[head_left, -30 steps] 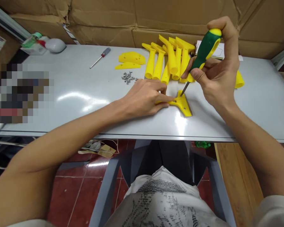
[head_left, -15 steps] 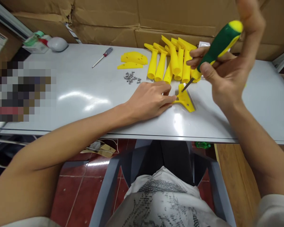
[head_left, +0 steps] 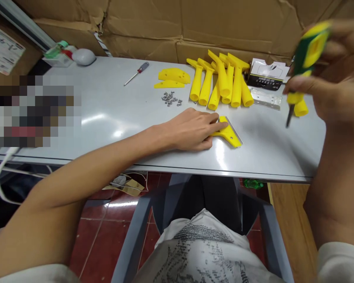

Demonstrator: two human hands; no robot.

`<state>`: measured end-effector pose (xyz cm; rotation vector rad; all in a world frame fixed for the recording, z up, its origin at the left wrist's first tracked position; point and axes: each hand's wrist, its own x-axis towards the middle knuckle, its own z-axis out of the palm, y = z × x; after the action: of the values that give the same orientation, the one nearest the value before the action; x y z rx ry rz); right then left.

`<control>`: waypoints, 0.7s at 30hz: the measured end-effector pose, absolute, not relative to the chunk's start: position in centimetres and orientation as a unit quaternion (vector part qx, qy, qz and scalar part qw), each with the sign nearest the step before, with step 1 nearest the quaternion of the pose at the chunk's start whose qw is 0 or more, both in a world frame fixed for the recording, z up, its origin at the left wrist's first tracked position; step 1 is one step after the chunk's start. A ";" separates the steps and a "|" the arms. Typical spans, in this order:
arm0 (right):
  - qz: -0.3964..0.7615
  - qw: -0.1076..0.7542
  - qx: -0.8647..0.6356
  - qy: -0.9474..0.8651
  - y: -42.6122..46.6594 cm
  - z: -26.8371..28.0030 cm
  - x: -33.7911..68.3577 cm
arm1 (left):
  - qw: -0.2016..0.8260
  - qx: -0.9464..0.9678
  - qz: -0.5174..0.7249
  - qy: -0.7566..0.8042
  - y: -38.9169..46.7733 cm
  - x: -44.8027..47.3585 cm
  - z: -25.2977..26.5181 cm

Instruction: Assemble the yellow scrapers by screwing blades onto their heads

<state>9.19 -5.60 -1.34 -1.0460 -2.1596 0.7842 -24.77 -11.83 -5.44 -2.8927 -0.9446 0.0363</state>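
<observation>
My left hand (head_left: 194, 129) is closed around the handle of a yellow scraper (head_left: 228, 135) that lies on the grey table, its head pointing right. A metal blade edge and a screw show on that head; my fingers cover most of the handle. Up at the right, my right hand (head_left: 339, 74) grips a green and yellow screwdriver (head_left: 308, 55), tip pointing down and clear of the scraper. Motion blurs this hand somewhat. Beyond the left hand lies a heap of small screws (head_left: 170, 98), with flat yellow plates (head_left: 172, 76) behind it.
Several yellow handles (head_left: 221, 80) lie together at the back. Right of them are a black and white blade packet (head_left: 267, 74) and a clear strip (head_left: 265, 99). A small screwdriver (head_left: 137, 73) and a white computer mouse (head_left: 84, 57) lie further left. Cardboard (head_left: 147, 23) stands behind the table.
The screwdriver tip has come off the scraper's screw, and my right hand has carried the tool up and right. My left hand keeps its hold on the scraper. The packet behind is now uncovered.
</observation>
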 end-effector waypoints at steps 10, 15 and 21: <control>0.175 0.024 -0.443 -0.879 -5.5 -1.9 9.9 | -0.145 -0.895 -0.176 -0.384 -9.5 -27.3 -3.4; 0.172 0.017 -0.439 -0.882 -5.7 -2.1 8.7 | -0.362 -0.793 -0.274 -0.406 -8.5 -28.1 -2.5; 0.158 0.240 -0.504 -0.814 -5.3 -1.5 9.9 | -0.366 -0.738 -0.329 -0.461 -9.0 -27.6 -2.0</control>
<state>9.94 -5.26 -1.52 -1.3804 -2.2276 0.4316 -27.58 -9.04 -2.01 -3.0868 -1.9277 -1.3756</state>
